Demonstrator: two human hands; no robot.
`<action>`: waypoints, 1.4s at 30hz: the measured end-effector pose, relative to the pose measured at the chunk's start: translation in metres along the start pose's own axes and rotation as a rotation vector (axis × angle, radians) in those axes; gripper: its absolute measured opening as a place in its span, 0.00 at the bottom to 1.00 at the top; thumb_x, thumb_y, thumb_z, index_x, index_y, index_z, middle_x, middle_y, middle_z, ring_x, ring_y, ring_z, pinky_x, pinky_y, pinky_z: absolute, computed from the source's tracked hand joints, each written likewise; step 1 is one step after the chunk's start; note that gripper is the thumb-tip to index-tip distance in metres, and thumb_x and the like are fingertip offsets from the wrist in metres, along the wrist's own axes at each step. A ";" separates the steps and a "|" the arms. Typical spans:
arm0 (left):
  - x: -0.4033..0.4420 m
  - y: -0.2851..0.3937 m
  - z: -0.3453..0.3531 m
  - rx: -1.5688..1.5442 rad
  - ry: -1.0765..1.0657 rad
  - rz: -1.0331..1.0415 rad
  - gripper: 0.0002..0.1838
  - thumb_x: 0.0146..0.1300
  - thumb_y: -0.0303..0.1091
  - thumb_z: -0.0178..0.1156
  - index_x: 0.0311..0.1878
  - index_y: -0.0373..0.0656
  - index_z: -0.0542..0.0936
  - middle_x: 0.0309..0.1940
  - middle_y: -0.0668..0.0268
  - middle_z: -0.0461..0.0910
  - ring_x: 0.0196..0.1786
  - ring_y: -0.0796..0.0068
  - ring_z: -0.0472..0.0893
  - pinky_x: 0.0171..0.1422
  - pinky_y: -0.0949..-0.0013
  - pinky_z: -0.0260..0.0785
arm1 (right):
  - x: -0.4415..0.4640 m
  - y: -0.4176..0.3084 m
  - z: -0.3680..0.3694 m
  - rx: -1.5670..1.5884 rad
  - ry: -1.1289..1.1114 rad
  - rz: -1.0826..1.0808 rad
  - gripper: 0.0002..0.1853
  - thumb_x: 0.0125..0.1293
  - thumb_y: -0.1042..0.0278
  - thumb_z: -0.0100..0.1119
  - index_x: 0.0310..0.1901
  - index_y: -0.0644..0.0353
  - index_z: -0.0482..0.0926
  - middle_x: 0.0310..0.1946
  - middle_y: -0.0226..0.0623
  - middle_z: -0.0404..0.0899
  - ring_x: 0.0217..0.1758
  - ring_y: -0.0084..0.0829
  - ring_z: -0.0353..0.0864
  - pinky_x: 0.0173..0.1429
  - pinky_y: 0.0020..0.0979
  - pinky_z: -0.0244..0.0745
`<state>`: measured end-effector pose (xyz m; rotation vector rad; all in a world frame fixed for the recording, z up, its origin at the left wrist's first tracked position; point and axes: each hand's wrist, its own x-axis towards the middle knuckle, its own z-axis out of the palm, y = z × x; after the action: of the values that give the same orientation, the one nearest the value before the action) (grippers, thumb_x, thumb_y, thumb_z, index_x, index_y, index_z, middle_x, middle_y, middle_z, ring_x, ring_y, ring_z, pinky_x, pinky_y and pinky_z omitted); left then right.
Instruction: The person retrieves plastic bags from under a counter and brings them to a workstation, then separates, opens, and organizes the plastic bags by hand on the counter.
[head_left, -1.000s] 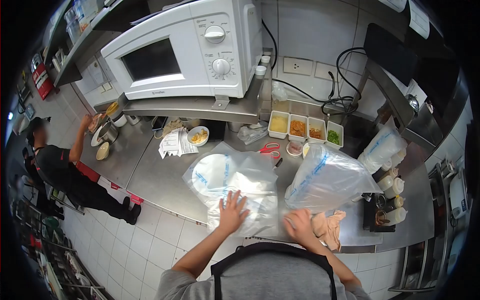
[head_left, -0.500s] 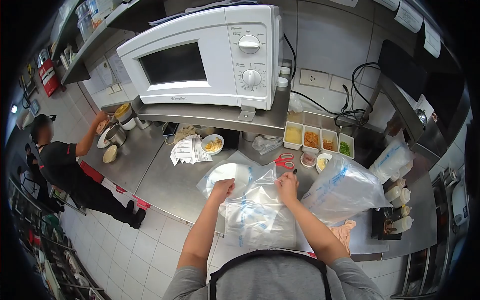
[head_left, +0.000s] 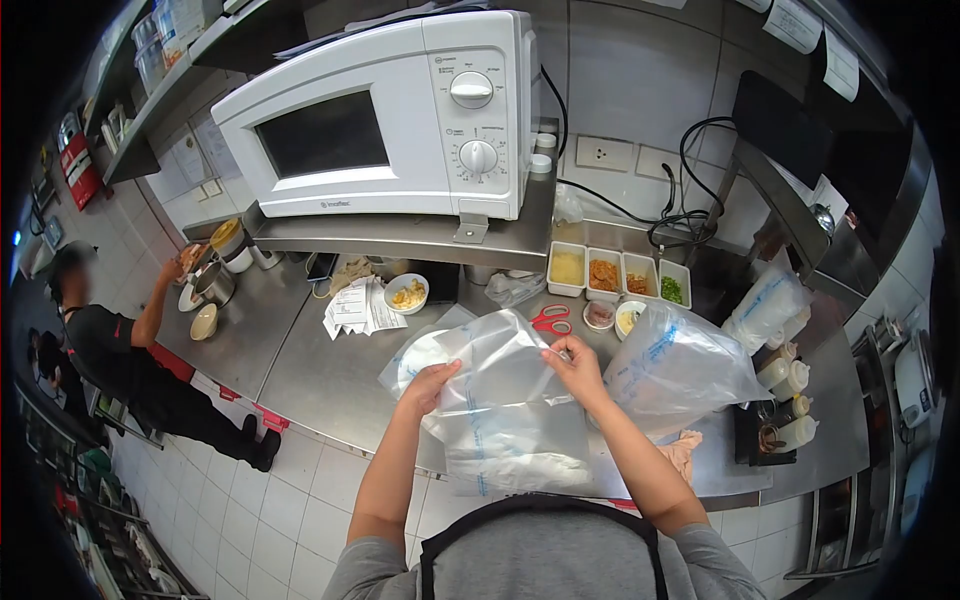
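Note:
A clear plastic bag (head_left: 500,400) with blue print hangs between my two hands over the counter's front edge. My left hand (head_left: 434,386) is closed on its left edge. With thumb and fingers, my right hand (head_left: 574,366) pinches the upper right edge. Behind my left hand lies a white round item (head_left: 428,352), partly covered by plastic; I cannot tell what it is. Red-handled scissors (head_left: 552,319) lie just beyond my right hand. To the right of that hand sits a larger clear plastic bag (head_left: 685,365) with blue print.
A white microwave (head_left: 380,120) stands on a shelf above the steel counter (head_left: 330,385). Food containers (head_left: 604,277), a bowl of yellowish pieces (head_left: 406,293) and paper slips (head_left: 362,308) line the back. Squeeze bottles (head_left: 795,432) stand right. A co-worker (head_left: 120,350) works at left.
The bag's upper part has been raised and spread, now covering more of the white round item. My left hand has shifted slightly left and down. The camera view has turned a little.

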<state>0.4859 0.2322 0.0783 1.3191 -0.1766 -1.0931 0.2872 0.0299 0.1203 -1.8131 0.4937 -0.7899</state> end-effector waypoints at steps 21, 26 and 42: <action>-0.026 -0.014 0.021 -0.198 -0.526 -0.164 0.21 0.66 0.47 0.53 0.54 0.41 0.71 0.20 0.79 0.57 0.20 0.87 0.54 0.23 0.83 0.49 | -0.033 -0.055 -0.025 0.593 -0.083 0.286 0.16 0.59 0.69 0.63 0.47 0.64 0.75 0.47 0.40 0.75 0.46 0.24 0.74 0.43 0.22 0.73; -0.038 -0.009 0.030 0.090 -0.270 0.198 0.19 0.62 0.43 0.59 0.54 0.48 0.72 0.33 0.74 0.71 0.34 0.84 0.68 0.38 0.78 0.60 | -0.026 -0.019 -0.032 0.486 -0.407 0.486 0.09 0.58 0.67 0.65 0.35 0.63 0.81 0.43 0.38 0.78 0.41 0.21 0.76 0.40 0.21 0.70; -0.069 0.053 0.087 0.641 -0.310 0.449 0.13 0.53 0.40 0.69 0.27 0.40 0.78 0.27 0.75 0.76 0.33 0.88 0.70 0.37 0.79 0.62 | -0.037 -0.097 -0.038 -0.110 0.030 -0.263 0.05 0.56 0.78 0.58 0.35 0.68 0.79 0.29 0.37 0.72 0.32 0.33 0.74 0.38 0.29 0.69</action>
<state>0.4210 0.2152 0.1807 1.5519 -1.0740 -0.8691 0.2311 0.0652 0.2087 -1.9967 0.3264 -0.9865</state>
